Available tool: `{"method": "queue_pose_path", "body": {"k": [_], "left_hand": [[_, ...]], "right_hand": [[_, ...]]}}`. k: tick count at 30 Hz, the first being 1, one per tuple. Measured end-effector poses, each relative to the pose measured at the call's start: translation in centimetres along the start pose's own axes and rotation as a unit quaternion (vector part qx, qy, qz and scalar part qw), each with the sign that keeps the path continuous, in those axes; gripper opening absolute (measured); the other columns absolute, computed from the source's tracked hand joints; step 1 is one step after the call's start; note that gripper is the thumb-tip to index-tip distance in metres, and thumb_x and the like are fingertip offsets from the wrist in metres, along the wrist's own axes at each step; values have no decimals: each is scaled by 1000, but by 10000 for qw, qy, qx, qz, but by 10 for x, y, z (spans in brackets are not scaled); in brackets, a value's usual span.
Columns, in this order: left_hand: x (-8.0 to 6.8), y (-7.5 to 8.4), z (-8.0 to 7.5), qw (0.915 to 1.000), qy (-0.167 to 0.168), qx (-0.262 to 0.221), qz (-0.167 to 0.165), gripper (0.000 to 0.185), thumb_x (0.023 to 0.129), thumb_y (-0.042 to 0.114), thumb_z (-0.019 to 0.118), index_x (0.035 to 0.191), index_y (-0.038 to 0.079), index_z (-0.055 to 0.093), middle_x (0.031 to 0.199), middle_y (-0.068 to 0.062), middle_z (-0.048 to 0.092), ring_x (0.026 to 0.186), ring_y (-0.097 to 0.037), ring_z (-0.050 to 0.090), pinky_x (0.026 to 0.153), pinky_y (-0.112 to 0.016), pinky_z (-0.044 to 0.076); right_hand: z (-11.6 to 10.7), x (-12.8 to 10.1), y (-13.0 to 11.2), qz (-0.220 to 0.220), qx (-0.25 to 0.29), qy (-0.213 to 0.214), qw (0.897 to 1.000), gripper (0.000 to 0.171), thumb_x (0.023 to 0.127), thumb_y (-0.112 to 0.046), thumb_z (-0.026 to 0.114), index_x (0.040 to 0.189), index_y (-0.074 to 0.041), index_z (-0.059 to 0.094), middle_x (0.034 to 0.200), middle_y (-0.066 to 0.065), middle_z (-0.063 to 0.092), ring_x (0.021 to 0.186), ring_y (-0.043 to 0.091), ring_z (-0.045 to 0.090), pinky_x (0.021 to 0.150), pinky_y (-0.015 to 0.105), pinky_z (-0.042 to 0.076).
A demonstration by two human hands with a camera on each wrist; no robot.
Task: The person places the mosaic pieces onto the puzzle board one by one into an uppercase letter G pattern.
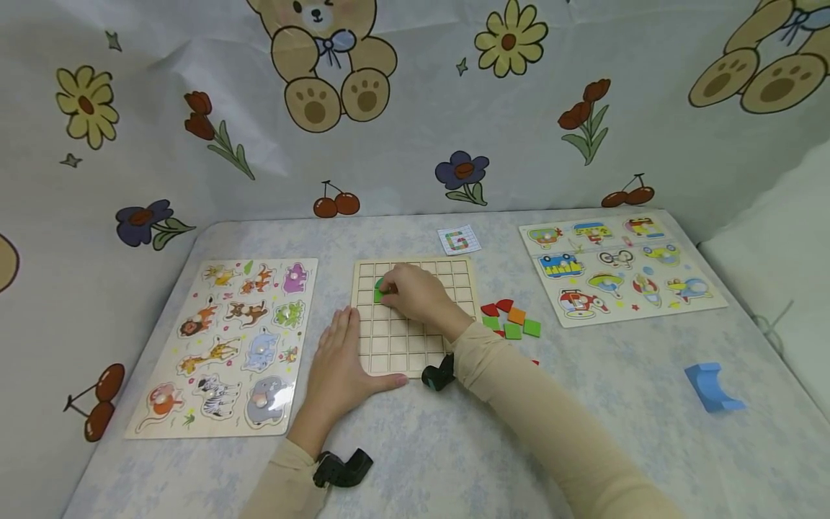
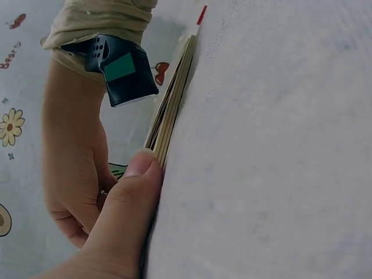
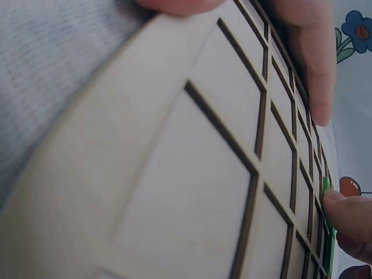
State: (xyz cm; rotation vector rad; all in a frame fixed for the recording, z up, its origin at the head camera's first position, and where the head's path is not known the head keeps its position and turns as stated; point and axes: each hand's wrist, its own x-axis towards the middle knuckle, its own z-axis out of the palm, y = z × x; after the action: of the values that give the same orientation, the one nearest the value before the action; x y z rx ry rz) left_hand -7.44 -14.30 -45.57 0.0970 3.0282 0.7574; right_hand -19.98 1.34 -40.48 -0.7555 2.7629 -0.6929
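A wooden grid board (image 1: 415,328) lies flat in the middle of the table. My right hand (image 1: 397,288) hovers over its upper left cells, fingers curled round a green square tile (image 1: 379,290). In the right wrist view a fingertip (image 3: 349,212) sits on that green tile (image 3: 326,235) at the far side of the grid board (image 3: 203,174). My left hand (image 1: 342,344) lies flat on the table, fingers straight along the board's left edge and thumb (image 2: 131,197) against the board's edge (image 2: 171,104).
Loose red, orange and green tiles (image 1: 512,318) lie right of the board, and a small pattern card (image 1: 459,240) behind it. An animal puzzle (image 1: 233,339) is on the left, a vehicle puzzle (image 1: 616,267) on the right, a blue block (image 1: 710,386) at the near right.
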Motion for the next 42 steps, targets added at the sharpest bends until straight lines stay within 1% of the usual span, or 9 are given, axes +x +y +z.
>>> {"method": "queue_pose_path", "body": {"k": [6,14,19,25,30,33,37,40,42], "left_hand": [[1,0,2,10000,-39,-16,-2,146,56,91,66,159,4,10,168,-13,9,156,-28,4,126,-50,13],[2,-1,1,9999,-70,86,-77,147,56,92,64,160,4,9,168,-13,8,156,-28,3,127,-49,12],[2,0,0,10000,-60,43,-66,147,55,91,66,159,4,9,168,-14,8,156,-29,3,127,-50,12],[2,0,1,10000,-10,58,-78,148,55,90,67,159,4,10,168,-13,8,156,-29,3,127,-50,12],[2,0,1,10000,12,20,-5,147,55,90,67,159,3,10,168,-14,9,156,-29,3,127,-50,12],[2,1,1,10000,30,12,24,147,55,91,66,159,3,10,168,-14,9,156,-30,4,127,-50,12],[2,0,1,10000,36,18,-4,147,55,91,66,159,4,10,168,-14,10,156,-30,4,127,-50,12],[1,0,2,10000,35,22,-32,147,55,92,65,160,4,10,168,-14,9,156,-29,3,127,-50,11],[1,-1,3,10000,39,8,-40,147,55,92,65,160,4,10,168,-13,9,156,-29,3,127,-50,11]], "right_hand": [[-6,-4,0,40,-38,-225,9997,8,91,-22,72,98,-20,76,101,-4,67,85,11,59,74,30,52],[-19,-26,11,179,175,-191,9995,21,91,-24,71,111,-17,73,94,-2,62,80,16,56,69,29,47],[-28,-52,32,340,241,-73,9991,18,92,-28,71,108,-18,72,94,-3,64,80,16,56,69,29,48],[-43,-85,67,616,317,94,9976,20,92,-27,71,109,-15,71,91,0,63,74,17,56,61,28,46],[-58,-111,100,1045,47,164,9944,23,91,-28,72,110,-16,70,88,1,62,76,18,54,62,27,44],[-66,-125,114,1356,-135,118,9906,28,91,-30,73,113,-15,70,91,3,64,77,19,55,61,28,45],[-70,-137,123,1592,-259,21,9869,34,90,-32,73,116,-11,72,100,6,69,86,21,58,69,34,51],[-69,-141,126,1554,-310,28,9874,33,90,-31,73,114,-9,73,104,8,69,93,23,59,77,40,53],[-68,-142,128,1492,-312,66,9883,29,91,-29,72,112,-9,73,104,8,68,93,23,59,78,41,52]]}}
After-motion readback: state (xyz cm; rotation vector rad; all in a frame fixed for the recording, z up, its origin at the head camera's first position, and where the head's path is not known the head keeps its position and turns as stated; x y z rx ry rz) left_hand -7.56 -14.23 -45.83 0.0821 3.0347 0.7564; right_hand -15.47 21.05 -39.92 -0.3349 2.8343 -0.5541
